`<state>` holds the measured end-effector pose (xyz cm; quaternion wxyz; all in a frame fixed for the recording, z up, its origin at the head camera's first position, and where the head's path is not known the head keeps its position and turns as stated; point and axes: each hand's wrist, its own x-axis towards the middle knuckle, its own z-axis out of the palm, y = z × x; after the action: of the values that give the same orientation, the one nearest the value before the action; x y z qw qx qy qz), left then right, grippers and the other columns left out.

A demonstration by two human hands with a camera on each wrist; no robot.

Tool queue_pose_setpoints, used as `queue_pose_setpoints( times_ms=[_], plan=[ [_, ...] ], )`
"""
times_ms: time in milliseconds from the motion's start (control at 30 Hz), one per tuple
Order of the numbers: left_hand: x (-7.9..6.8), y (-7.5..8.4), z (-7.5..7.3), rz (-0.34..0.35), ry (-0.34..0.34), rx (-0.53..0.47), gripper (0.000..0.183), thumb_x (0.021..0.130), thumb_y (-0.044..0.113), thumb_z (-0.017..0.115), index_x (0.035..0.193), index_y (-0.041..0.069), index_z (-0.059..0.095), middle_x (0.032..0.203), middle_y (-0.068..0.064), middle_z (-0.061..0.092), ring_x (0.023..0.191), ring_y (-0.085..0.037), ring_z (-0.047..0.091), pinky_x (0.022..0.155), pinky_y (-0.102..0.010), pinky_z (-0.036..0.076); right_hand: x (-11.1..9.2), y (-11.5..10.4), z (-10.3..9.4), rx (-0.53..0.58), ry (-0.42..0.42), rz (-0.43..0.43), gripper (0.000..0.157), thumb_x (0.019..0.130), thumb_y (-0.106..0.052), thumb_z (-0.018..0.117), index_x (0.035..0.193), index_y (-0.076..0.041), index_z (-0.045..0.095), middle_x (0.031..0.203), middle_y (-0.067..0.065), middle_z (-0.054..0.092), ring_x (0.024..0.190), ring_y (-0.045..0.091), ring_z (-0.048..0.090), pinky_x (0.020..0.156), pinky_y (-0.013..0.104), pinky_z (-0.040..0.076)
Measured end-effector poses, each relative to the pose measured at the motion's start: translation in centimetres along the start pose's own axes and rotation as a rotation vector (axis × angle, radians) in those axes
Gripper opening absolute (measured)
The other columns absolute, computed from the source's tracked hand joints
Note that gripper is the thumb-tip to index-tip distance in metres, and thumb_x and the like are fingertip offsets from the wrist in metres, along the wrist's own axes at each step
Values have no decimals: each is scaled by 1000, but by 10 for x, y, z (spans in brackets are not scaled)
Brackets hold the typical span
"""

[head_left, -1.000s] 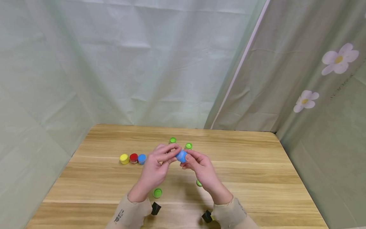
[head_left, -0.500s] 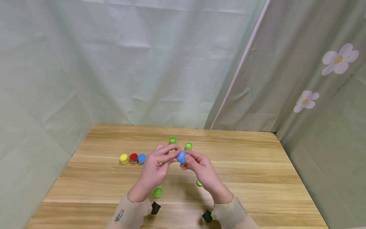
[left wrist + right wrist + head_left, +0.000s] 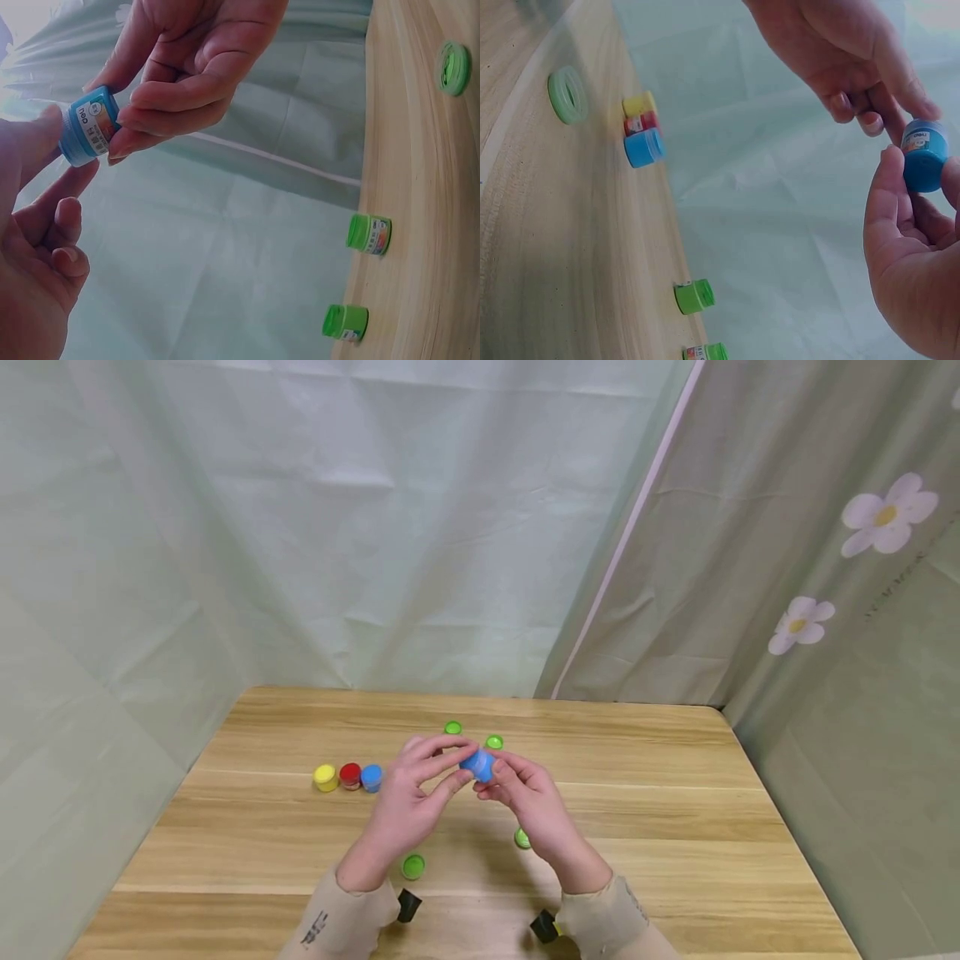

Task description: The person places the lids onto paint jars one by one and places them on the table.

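Grasped between my two hands: one blue jar (image 3: 480, 766), aloft over the table (image 3: 637, 785), below the centre of the head view; tilted, capped end toward the left of the frame; my right hand (image 3: 536, 797) pinches the body between thumb and fingers; my left hand (image 3: 405, 789) pinches the capped end, fingers above, thumb below.

Just changed: my left thumb has come round to the cap's lower side, opposite the fingers; I judge that this gives a firmer two-sided hold at that end while the right steadies the body; whether the cap has turned, I cannot tell.

Against the frame half a second ago: the jar appears more level and slightly higher; the left thumb, then mostly tucked away, now shows plainly; the right hand's hold looks much the same; surrounding pieces keep their places.

Outward, nearest first: two green jars, one (image 3: 494, 742) just above my fingers, the other (image 3: 453, 728) above and left; one green ring-like piece (image 3: 522, 838), lower right of centre, partly hidden by my wrist; another (image 3: 413, 867), lower centre-left; left of my hand, in a row, a second blue jar (image 3: 372, 778), a red jar (image 3: 350, 776), a yellow jar (image 3: 325, 777).
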<state>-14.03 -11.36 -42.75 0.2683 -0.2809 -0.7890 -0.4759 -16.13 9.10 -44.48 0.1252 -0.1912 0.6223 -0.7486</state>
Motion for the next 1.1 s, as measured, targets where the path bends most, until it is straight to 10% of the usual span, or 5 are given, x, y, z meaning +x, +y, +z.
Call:
queue_pose_setpoints(
  times_ms=[667,1100],
  plan=[
    [3,-3,-6,-26,9,0,40,83,-1,89,122,4,81,125,-1,76,110,-22,63,85,-30,51,2,-1,1,-6,-19,43,48,115,-29,52,148,6,56,123,12,70,102,22,70,94,38,61],
    [-5,-22,-25,-205,-77,121,39,89,11,89,126,11,80,126,0,74,119,-24,63,91,-41,55,4,-4,-13,-50,66,57,52,117,-37,45,144,5,60,127,27,68,106,34,69,93,36,61]
  ],
)
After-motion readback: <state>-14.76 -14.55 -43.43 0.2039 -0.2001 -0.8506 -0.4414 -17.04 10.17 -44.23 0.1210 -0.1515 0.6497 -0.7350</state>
